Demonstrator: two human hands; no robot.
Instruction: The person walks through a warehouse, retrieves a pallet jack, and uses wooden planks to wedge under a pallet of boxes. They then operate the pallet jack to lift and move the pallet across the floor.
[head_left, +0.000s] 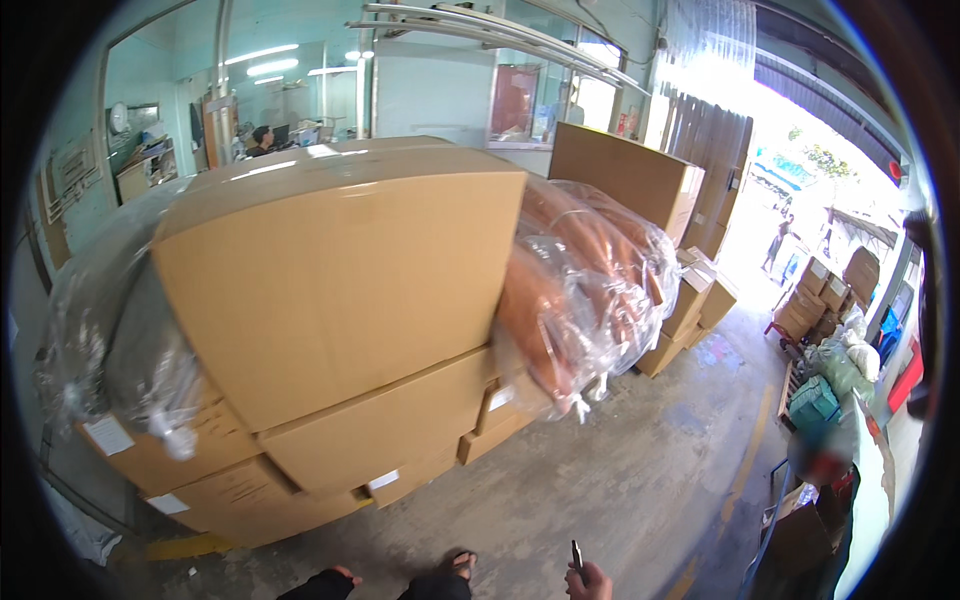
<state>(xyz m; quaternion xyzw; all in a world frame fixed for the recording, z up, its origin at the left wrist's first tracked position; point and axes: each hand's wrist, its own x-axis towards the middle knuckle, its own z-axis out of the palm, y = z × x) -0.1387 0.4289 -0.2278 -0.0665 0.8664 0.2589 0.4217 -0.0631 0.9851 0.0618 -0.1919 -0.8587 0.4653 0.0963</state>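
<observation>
A thin dark blade-like tool [577, 556] stands upright at the lower edge, clenched in the right hand [590, 580]. Ahead, a tall stack of brown cardboard cartons [340, 300] blocks the grey concrete floor [620, 480], with clear plastic-wrapped orange rolls [580, 290] beside it.

One hand [590, 580] in view, holding one thin dark tool [577, 556]. Two sandalled feet [455, 565] down below, and two clear-wrapped orange bundles [575, 290].

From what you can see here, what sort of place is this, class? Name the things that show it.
Most likely a warehouse or goods-loading area. Large stacked cardboard boxes fill the middle, clear plastic-wrapped bundles lean beside them, and more cartons stand by the wide open doorway on a bare concrete floor.
</observation>
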